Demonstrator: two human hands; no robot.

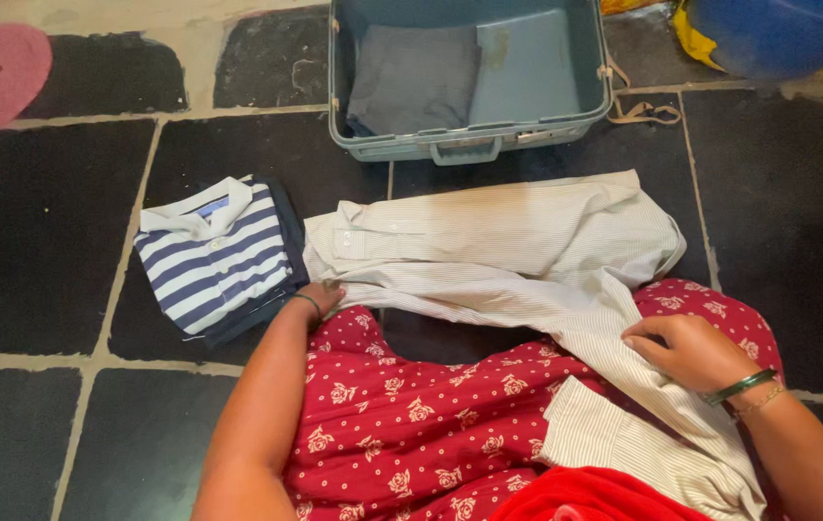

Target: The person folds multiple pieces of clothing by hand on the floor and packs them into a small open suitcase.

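**Folding a cream striped shirt, partway done**

Folding under way on the cream pinstriped shirt (517, 241), spread across the dark tiled floor (35, 260) just in front of the knees and partly draped over the red floral skirt (402, 425). Left hand (320, 297) pressed flat, fingers down, on the near edge of the shirt by its collar end. Right hand (686, 352) closed in a pinch on a sleeve or side panel, lifted toward the lap. Body of the shirt already doubled lengthwise; sleeve portion loose and unfolded, trailing over the right knee. Finished, judging by its neat square: a blue-and-white striped polo (213, 253), lying just beside the shirt. Open grey-blue suitcase (469, 145) beyond, one folded grey garment (413, 77) packed inside, other half bare. Judged roughly midway: one piece packed, one folded, one in hand.
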